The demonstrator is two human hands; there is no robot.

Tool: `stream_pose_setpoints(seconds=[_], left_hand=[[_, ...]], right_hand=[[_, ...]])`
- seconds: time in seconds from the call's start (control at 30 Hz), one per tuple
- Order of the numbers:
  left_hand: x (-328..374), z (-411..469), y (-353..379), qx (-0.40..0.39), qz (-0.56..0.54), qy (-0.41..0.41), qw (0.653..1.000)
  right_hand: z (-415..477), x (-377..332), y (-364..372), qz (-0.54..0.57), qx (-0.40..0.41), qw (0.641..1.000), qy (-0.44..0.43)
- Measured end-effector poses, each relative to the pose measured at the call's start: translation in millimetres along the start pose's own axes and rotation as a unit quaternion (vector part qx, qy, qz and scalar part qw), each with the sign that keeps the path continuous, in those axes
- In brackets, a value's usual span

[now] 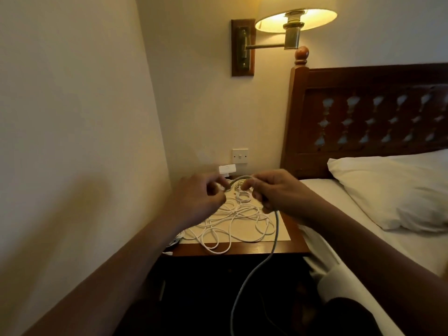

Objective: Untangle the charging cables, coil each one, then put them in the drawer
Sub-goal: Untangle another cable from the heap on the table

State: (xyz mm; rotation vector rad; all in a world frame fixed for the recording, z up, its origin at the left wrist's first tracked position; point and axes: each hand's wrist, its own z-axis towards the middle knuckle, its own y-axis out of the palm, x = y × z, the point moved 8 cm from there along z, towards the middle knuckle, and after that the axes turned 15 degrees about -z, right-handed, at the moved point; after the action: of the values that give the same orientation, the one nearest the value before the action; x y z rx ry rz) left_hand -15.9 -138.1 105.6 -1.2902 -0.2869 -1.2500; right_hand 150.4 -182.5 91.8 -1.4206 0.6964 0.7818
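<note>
Pinching a light, limp grey cable [276, 229] with both left hand [194, 200] and right hand [281, 192], over tangled white cables [232, 215] on the nightstand [266, 250]; likely slippery, so best gripped near its end for coiling

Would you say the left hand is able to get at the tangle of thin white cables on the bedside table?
Probably yes: the thin white cable tangle lies uncovered just below the left hand, though it must first release the thick grey cable.
</note>
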Motion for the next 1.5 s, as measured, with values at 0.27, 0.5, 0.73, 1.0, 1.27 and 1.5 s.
stream_pose_setpoints(seconds=[0.27,0.5,0.73,1.0,1.27,1.5], left_hand=[[-36.3,-27.7,56.3,-0.146,-0.242,-0.147,0.948],[-42.1,-34.4,51.7,-0.093,-0.429,-0.218,0.872],[-16.3,-25.2,-8.5,-0.021,-0.647,-0.128,0.751],[-24.5,-27.6,-6.8,0.021,-0.384,-0.083,0.919],[-49.0,-25.7,-20.7,0.071,0.193,-0.026,0.978],[-89.4,-59.8,-61.5,0.138,0.133,-0.114,0.975]], right_hand=[[0.4,-10.7,-23.9,-0.046,0.059,0.996,-0.047],[0.1,7.7,-45.7,-0.181,0.126,0.973,-0.073],[-2.6,70.7,1.6,-0.276,-0.027,0.960,-0.033],[-15.1,59.5,47.9,-0.183,-0.222,0.957,-0.030],[-6.5,10.3,12.2,-0.200,-0.030,0.975,-0.091],[10.1,100.8,-18.2,-0.487,0.087,0.869,0.016]])
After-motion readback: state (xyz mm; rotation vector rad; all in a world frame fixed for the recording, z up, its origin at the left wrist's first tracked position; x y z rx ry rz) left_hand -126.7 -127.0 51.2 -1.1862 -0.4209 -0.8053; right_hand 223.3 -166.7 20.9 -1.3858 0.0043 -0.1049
